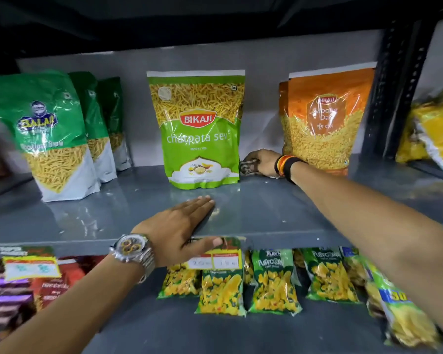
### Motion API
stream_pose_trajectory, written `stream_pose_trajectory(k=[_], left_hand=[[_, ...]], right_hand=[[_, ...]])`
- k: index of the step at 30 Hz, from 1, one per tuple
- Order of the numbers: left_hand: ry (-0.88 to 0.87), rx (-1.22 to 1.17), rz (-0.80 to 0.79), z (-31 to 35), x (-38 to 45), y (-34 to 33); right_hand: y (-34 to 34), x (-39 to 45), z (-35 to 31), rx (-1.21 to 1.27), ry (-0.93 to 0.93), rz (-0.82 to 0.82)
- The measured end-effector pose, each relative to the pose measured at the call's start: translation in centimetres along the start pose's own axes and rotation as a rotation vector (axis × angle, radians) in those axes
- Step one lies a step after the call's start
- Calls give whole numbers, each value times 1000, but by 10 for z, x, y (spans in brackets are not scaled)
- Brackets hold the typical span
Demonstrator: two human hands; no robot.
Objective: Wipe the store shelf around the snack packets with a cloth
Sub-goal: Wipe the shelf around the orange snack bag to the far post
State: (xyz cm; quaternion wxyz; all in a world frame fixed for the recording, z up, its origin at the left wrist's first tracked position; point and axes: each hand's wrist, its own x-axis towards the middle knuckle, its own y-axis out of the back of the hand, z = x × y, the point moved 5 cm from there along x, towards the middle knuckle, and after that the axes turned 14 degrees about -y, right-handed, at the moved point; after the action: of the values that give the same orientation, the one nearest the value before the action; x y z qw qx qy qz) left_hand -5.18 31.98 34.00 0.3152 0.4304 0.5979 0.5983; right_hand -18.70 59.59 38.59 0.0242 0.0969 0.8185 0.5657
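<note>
Three dark-green sev packets [62, 139] far left of left hand [182, 226], which lies flat, fingers released, on grey shelf [266, 205]. One light-green Bikaji packet [202, 129] just beyond it. Right hand [262, 163] clenched on one patterned cloth [248, 167], between that packet and two orange packets [325, 118].

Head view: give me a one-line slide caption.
Right hand presses a cloth onto the grey shelf between two Bikaji packets while the left hand rests flat near the shelf's front edge.

Grey shelf [241, 215], dark patterned cloth [248, 166]
</note>
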Motion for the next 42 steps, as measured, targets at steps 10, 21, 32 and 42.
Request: stream_pose_trajectory(k=[10,21,32,42], left_hand=[[-15,-1,33,-6,1,-6],[-27,39,20,-3,5,-5],[-21,19,23,-1,-1,0],[-16,-10,-17,2,-6,5]], right_hand=[[8,-28,-6,93,-43,-36],[13,-148,-5,85,83,-355],[3,-152,-19,160,-161,29],[58,-284,29,263,-174,121]])
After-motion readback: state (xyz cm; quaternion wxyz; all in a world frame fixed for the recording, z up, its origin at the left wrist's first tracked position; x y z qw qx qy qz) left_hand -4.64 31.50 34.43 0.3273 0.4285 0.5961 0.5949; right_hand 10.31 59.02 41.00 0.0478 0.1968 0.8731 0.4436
